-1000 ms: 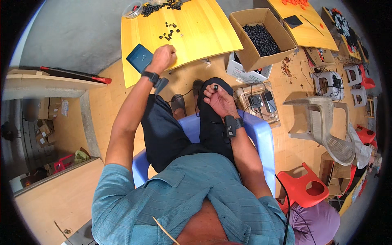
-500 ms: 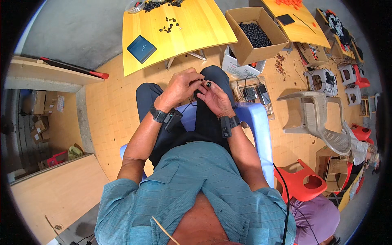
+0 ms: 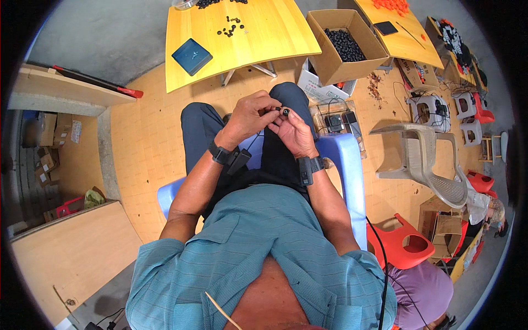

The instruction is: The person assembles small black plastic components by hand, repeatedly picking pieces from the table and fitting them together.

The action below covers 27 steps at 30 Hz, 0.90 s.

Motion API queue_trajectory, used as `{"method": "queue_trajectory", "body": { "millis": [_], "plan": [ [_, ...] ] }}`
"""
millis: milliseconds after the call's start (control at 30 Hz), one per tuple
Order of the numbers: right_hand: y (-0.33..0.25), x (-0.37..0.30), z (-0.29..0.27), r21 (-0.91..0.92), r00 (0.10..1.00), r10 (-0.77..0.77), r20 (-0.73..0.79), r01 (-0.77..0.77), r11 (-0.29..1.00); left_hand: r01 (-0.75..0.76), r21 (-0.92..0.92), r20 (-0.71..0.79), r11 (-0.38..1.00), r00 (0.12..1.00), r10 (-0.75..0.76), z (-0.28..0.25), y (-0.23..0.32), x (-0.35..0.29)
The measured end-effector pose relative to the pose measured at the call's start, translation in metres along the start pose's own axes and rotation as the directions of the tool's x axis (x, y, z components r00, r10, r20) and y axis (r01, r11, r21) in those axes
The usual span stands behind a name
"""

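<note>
- I sit on a blue plastic chair [image 3: 352, 170] over a tan tiled floor [image 3: 143, 137], with grey concrete beyond it at the top left.
- Far left: one pale wooden bench top [image 3: 66, 91] with a red-handled tool [image 3: 99, 82] lying along it, and a second wooden board [image 3: 71, 258] lower down.
- Ahead of my knees stand two yellow tables. The near yellow table [image 3: 275, 33] carries one dark blue flat case [image 3: 192, 56] and a loose scatter of small black pieces [image 3: 231, 26], too many and too small to count.
- My left hand [image 3: 250, 116] is curled, its fingertips closed on a small black piece; one dark band sits on that wrist.
- The small black ring-shaped piece [image 3: 285, 111] is held above my lap, between the two hands, with a pale centre facing up.
- My right hand [image 3: 294, 132] is half cupped, thumb and forefinger meeting the same piece; one dark band is on that wrist too.
- Right of the table: one open cardboard box [image 3: 330, 55] filled with black pieces.
- Farther right: the second yellow table [image 3: 407, 38] with orange bits on it, one grey plastic chair [image 3: 423, 159] and one red stool [image 3: 401, 247].
</note>
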State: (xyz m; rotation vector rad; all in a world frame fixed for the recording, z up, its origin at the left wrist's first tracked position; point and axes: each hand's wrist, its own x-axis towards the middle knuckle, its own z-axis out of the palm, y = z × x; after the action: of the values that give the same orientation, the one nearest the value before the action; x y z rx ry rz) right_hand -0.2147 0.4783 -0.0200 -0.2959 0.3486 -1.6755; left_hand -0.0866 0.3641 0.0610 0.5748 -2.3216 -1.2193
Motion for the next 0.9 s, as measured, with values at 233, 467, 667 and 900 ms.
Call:
{"method": "queue_trajectory", "body": {
  "millis": [233,467,667,900],
  "plan": [
    [0.001,-0.002,-0.003,0.021,1.0,0.014,0.003,-0.014,1.0,-0.055,-0.249,-0.131,0.967,0.991,0.022,0.007,-0.008,-0.005],
    [-0.003,-0.003,0.003,-0.034,0.999,0.019,-0.032,-0.02,0.999,-0.004,-0.452,-0.055,0.892,0.998,-0.023,0.012,-0.002,-0.004],
    [-0.003,-0.005,0.002,-0.06,1.0,0.013,-0.019,-0.014,0.998,-0.053,-0.362,-0.072,0.931,0.997,0.029,0.014,-0.005,-0.004],
    [-0.003,-0.004,0.009,-0.07,0.998,0.018,-0.067,-0.022,0.997,-0.063,-0.286,-0.067,0.956,0.997,0.046,0.012,0.001,-0.004]
  ]
}}
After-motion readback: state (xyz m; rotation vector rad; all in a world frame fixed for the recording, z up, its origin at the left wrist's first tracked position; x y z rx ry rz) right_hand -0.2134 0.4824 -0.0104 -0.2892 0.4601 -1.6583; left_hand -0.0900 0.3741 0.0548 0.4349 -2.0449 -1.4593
